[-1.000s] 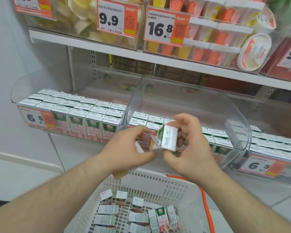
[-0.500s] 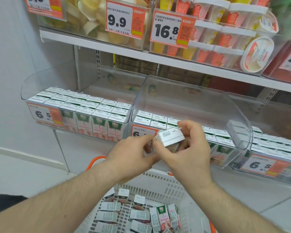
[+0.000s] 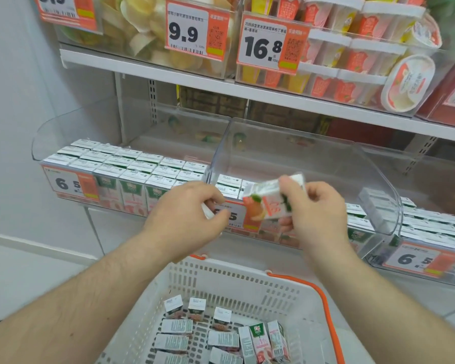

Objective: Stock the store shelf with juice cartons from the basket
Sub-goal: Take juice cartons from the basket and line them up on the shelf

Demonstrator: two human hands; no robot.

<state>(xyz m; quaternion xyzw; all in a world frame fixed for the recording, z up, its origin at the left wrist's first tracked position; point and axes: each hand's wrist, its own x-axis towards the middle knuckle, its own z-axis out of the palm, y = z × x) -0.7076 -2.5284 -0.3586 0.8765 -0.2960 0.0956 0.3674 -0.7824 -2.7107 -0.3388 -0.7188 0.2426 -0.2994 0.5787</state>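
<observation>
At the left, the first clear bin (image 3: 50,143) is already full of juice cartons. Next, the left hand (image 3: 187,214) pinches a small white thing, maybe a straw; I cannot tell. The right hand (image 3: 318,214) grips a tilted juice carton (image 3: 268,203) before the middle bin (image 3: 352,164). If it enters tilted, I think it could knock the standing rows. Below, the white basket (image 3: 247,274) holds more cartons, with pale floor around.
</observation>
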